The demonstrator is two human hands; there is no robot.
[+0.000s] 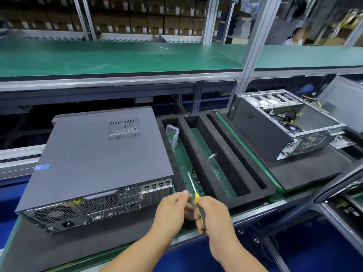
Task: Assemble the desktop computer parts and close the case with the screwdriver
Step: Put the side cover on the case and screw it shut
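Two bare forearms rise from the bottom edge, and the right hand (211,213) is wrapped around the yellow-and-black handle of the screwdriver (194,195), its thin silver shaft pointing up and away over the foam tray (243,179). Just beside it, the left hand (172,208) has its fingers curled in toward the shaft near the handle's top; whether it actually pinches the tool I cannot tell, the fingertips blur there. Left of centre sits the closed computer case (98,154), lying flat on a dark mat (64,242), dark grey lid on, a perforated vent patch near its far edge, rear panel facing the camera with fan grilles, power socket, ports and slot covers showing. Between the cases, the black foam tray has long slots with green bottoms; small screws (193,173) lie scattered in the nearest slot, along with a clear plastic box (172,137) propped at its far end. On the right, well apart, a second case (284,124) lies open, metal frame and cables exposed. Across the upper frame runs a green shelf (117,57), stacked cartons behind it.
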